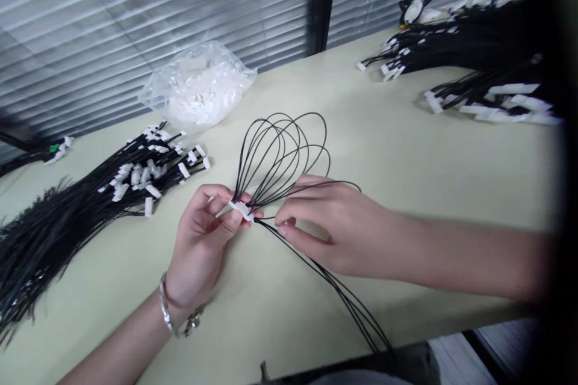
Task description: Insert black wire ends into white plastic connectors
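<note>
My left hand (208, 222) pinches a white plastic connector (242, 210) between thumb and fingers. Thin black wires (271, 162) rise from the connector and bend over in wide loops. Several more wires (343, 292) leave its right end and trail down toward the table's front edge. Just right of the connector is my right hand (323, 222), thumb and forefinger closed on a black wire that runs to the connector's end. The exact contact at those fingertips is small and partly hidden.
A thick bundle of black wires with white connectors (90, 192) lies at left. Behind it stands a clear bag of small white parts (198, 87). More wire bundles (469, 42) and a penguin figure (418, 3) are at the back right, near the window blinds (180, 6).
</note>
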Motion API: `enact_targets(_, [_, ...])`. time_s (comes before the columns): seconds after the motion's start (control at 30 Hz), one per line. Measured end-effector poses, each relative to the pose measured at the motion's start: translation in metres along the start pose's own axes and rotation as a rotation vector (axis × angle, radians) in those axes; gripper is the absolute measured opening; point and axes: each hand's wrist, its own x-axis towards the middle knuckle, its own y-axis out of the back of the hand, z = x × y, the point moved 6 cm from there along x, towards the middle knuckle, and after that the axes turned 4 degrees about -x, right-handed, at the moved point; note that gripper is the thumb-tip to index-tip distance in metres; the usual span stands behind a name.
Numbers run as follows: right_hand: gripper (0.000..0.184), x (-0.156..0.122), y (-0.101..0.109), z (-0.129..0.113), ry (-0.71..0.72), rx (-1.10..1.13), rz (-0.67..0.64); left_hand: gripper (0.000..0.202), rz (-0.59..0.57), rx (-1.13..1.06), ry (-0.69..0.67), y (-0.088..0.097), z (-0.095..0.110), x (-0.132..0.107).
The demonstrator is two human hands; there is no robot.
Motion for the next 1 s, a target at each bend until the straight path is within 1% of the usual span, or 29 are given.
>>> enact_targets(0.17, [0.021,0.000,-0.007,0.007,-0.216,0.189,-0.165,0.019,-0.039,0.021,-0.004,-0.001,0.000,-0.001])
enact_targets(0.27, [0.019,-0.002,-0.009,0.008,-0.289,0.261,-0.205,0.019,-0.057,0.039,-0.021,-0.002,0.000,-0.002])
enact_targets(0.37, [0.017,-0.004,-0.011,0.007,-0.308,0.273,-0.219,0.018,-0.053,0.059,-0.032,-0.002,0.000,-0.003])
enact_targets(0.5, [0.024,-0.005,-0.012,0.008,-0.298,0.258,-0.213,0.017,-0.051,0.060,-0.036,-0.002,0.000,-0.003])
enact_targets(0.6, [0.027,-0.003,-0.009,0.009,-0.280,0.241,-0.185,0.017,-0.060,0.060,-0.040,-0.003,0.001,-0.002])
enact_targets(0.7, [0.030,-0.003,-0.008,0.013,-0.322,0.242,-0.176,0.016,-0.067,0.071,-0.037,-0.003,0.000,-0.002])
enact_targets(0.8, [0.035,-0.003,-0.013,0.016,-0.379,0.397,-0.238,0.016,-0.042,0.079,-0.041,-0.001,0.000,-0.002])
enact_targets(0.9, [0.028,-0.003,-0.020,0.013,-0.371,0.710,-0.383,0.018,0.026,0.072,-0.027,0.004,-0.001,0.001])
enact_targets(0.97, [0.036,0.000,-0.018,0.012,-0.331,0.902,-0.418,0.019,0.074,0.049,-0.011,0.008,-0.001,0.003])
enact_targets(1.0, [0.040,0.002,-0.014,0.014,-0.308,0.964,-0.397,0.019,0.092,0.036,-0.004,0.010,-0.001,0.004])
